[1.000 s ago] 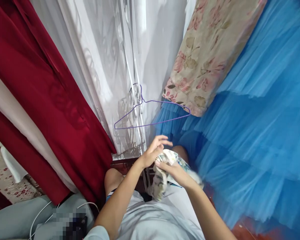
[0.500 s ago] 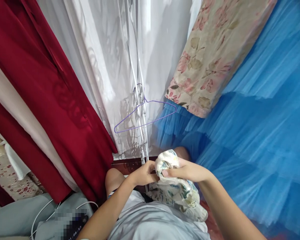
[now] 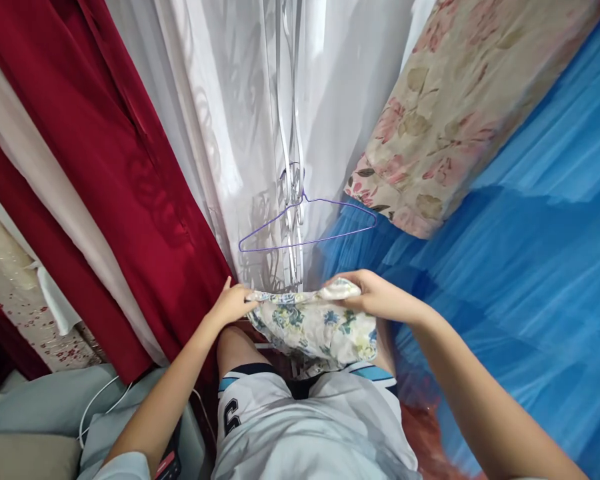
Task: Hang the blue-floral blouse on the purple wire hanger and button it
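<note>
A white floral garment (image 3: 310,327) with blue, green and yellow print is stretched between my hands, just above my lap. My left hand (image 3: 233,303) pinches the left end of its upper edge. My right hand (image 3: 373,293) grips the other end, where some cloth is bunched and folded over. Below the held edge the fabric hangs loose; its exact kind of garment cannot be made out. Beyond it, a thin purple hanger (image 3: 307,230) hangs bare on a white metal stand.
Dark red cloth (image 3: 130,167) hangs at the left, white drapes (image 3: 240,100) behind the metal stand (image 3: 291,133). Toward the right are a pink floral cloth (image 3: 430,147) and a blue tulle skirt (image 3: 525,280). Grey cushions (image 3: 45,400) with a white cable lie at lower left.
My hands have moved apart, the left one outward to the left. The garment, bunched up before, is now spread out between them. My view has shifted slightly left.
</note>
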